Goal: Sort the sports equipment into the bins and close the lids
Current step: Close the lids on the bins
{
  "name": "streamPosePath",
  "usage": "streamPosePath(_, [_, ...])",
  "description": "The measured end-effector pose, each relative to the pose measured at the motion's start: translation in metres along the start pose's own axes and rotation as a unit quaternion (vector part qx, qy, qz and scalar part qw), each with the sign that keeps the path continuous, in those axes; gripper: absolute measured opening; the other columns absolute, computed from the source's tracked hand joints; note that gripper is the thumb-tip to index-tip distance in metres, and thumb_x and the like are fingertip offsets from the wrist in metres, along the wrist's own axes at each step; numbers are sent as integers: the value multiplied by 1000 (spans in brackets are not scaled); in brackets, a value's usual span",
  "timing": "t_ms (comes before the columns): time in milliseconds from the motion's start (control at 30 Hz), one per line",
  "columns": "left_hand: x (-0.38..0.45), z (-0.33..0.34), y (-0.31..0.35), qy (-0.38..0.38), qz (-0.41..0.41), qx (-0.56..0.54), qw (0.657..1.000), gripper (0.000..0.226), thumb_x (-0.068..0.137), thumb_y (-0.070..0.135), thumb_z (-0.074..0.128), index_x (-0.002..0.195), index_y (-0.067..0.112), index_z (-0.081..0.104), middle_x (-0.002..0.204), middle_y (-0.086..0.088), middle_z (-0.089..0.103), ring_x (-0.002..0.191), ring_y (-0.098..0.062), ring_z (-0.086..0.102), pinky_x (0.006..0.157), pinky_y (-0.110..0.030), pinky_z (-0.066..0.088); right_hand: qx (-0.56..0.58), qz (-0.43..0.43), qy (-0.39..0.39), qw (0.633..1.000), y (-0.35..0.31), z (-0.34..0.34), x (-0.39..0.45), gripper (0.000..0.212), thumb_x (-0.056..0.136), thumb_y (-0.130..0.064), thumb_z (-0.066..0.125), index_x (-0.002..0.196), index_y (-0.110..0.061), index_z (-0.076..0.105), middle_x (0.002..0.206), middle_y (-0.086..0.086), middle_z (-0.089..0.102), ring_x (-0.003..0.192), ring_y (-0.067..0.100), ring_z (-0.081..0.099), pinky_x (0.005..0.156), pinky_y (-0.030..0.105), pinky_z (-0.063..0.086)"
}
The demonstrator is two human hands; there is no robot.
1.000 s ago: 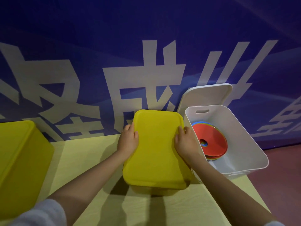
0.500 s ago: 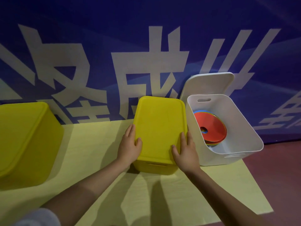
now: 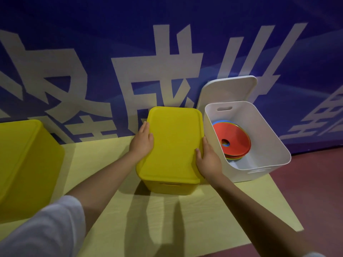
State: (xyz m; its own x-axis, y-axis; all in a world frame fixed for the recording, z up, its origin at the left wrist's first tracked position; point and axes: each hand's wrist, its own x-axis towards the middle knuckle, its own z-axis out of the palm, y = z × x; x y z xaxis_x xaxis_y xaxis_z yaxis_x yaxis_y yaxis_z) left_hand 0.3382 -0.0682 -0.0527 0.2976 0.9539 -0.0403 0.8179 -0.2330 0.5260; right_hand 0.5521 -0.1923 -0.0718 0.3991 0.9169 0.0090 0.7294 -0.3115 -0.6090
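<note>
Middle yellow bin (image 3: 168, 187) sits lidded mid-worktop (image 3: 167, 219), touching the open white bin (image 3: 259, 164) holding red discs (image 3: 233, 140). Left hand (image 3: 142, 141) and right hand (image 3: 208, 160) lie flat, fingers straight, on the yellow lid (image 3: 174, 143) edges. Another yellow bin (image 3: 24, 164) stands well left.

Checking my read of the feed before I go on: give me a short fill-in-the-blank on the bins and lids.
1. Both hands, left hand and right hand, rest on the ___ lid.
2. The white bin stands ___ of the middle yellow bin.
3. The top disc in the white bin is ___.
4. The white lid leans against the ___.

Missing: yellow; right; red; wall
</note>
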Motion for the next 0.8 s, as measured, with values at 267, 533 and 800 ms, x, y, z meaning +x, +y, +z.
streamPosePath(267, [9,13,-11,54,-17,-69,996,52,104,29,30,152,17,16,159,5,14,133,-21,40,91,-25,37,32,-21,13,999,1,7,18,54,99,-26,42,150,-15,25,150,7,38,132,28,42,101,35,37])
streamPosePath(533, [-2,13,-15,94,-67,-120,986,52,103,26,33,152,17,16,160,5,13,137,-20,36,93,-24,34,19,-27,-30,999,-2,8,37,52,100,-26,40,149,-16,27,140,14,48,123,33,48,100,38,39])
streamPosePath(800, [-18,21,-8,94,-86,-272,954,50,102,21,38,150,21,24,157,3,24,142,-17,27,113,-36,30,1,6,9,1000,2,-5,38,42,100,-30,41,142,-28,42,127,14,61,114,35,55,95,38,42])
